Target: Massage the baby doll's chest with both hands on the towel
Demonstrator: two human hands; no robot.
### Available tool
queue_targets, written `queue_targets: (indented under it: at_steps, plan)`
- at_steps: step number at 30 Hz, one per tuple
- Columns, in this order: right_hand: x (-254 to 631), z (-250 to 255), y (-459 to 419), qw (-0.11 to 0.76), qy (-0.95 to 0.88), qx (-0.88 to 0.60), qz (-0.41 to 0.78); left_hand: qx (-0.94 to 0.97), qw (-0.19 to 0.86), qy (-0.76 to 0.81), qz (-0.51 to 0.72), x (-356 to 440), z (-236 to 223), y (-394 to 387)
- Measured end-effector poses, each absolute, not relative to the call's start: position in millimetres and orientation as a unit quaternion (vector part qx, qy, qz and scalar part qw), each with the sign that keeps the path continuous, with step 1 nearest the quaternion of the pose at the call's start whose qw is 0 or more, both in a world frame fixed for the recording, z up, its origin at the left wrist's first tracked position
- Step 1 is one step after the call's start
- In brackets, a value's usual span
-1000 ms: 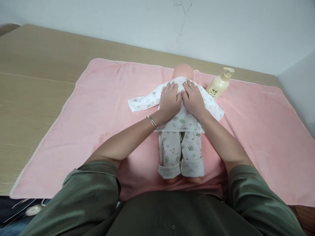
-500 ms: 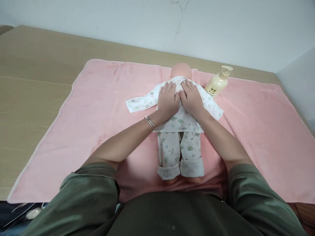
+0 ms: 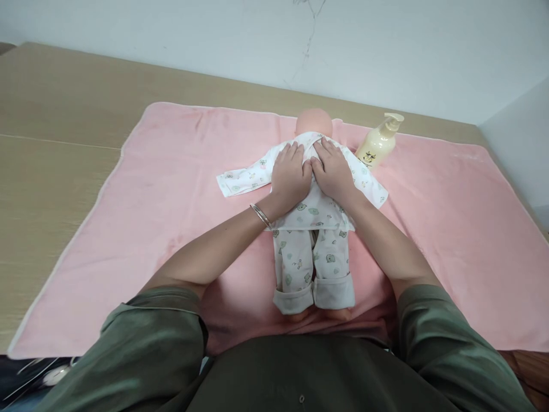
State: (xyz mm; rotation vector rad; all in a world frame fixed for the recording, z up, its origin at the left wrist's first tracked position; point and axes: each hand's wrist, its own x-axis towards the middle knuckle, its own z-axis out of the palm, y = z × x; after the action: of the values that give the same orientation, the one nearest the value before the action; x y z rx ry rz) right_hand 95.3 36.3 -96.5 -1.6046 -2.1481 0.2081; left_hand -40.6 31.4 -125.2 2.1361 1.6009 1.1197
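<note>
A baby doll lies with its bald head toward the wall and its feet toward me, apparently face down. It wears a white printed shirt and matching trousers with turned-up cuffs. My left hand rests flat on the left of the shirt's upper back, fingers stretched toward the head. On the right half, my right hand lies flat in the same way. The two thumbs nearly meet in the middle. Neither hand grips anything. A bracelet circles my left wrist.
Under the doll spreads a pink blanket on a wooden table. A cream pump bottle leans or lies near the doll's right-hand sleeve. Behind the table stands a pale wall with a crack.
Both hands stay flat on the doll's back, with hardly any movement. The whole view has shifted very slightly.
</note>
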Motion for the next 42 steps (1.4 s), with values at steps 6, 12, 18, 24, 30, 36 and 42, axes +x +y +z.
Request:
queue_targets:
  at_steps: [6,12,18,24,30,36,42]
  plan:
    - [97,-90,34,0.205,-0.776,-0.594,0.061,0.729,0.103,0.564,0.375,-41,-124,29]
    - [101,-91,31,0.187,-0.765,-0.614,0.042,0.724,0.117,0.556,0.391,-44,-126,32]
    - [88,-88,15,0.175,-0.774,-0.609,0.016,0.727,0.133,0.557,0.378,-47,-123,37]
    - [80,-86,6,0.153,-0.789,-0.595,0.009,0.733,0.152,0.574,0.332,-51,-120,47]
    - [80,-92,4,0.187,-0.791,-0.583,0.006,0.744,0.158,0.547,0.349,-57,-125,59]
    - [85,-87,14,0.186,-0.786,-0.587,0.049,0.756,0.154,0.532,0.349,-56,-124,52]
    - [98,-83,35,0.179,-0.755,-0.622,0.104,0.768,0.113,0.532,0.339,-36,-113,15]
